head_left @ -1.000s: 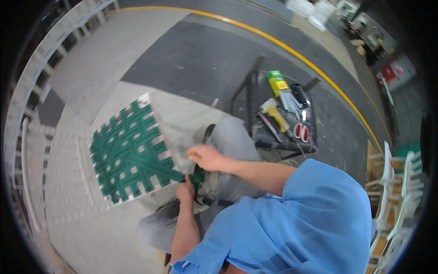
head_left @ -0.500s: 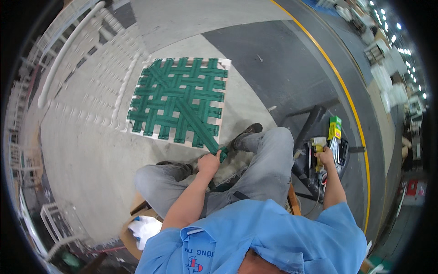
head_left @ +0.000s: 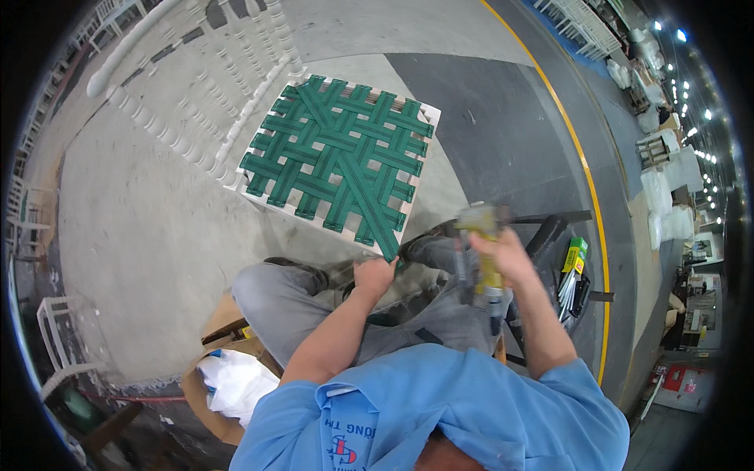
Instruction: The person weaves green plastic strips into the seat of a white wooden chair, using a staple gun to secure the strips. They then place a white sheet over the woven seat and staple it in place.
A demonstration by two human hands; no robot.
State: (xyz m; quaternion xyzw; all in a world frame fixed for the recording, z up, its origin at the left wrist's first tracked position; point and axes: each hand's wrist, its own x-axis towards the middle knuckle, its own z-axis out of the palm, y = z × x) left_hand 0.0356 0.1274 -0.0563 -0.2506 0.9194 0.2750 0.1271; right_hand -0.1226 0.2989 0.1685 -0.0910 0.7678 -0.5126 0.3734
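A white chair with turned spindles stands in front of me, its seat crossed by woven green webbing. One more strap runs diagonally over the weave to the near right corner. There my left hand is closed on the strap's end, pulling it down over the seat edge; the loose tail is mostly hidden. To the right, over my knee, my right hand grips a yellow staple gun, blurred by motion and held off the seat.
On a dark stand at my right lie a green and yellow box and some metal strips. A cardboard box with white cloth sits at my lower left. A white frame stands far left. A yellow line crosses the floor.
My right hand has lifted the staple gun off the stand and brought it left toward the chair. My left hand stays on the strap, now close against the seat corner.
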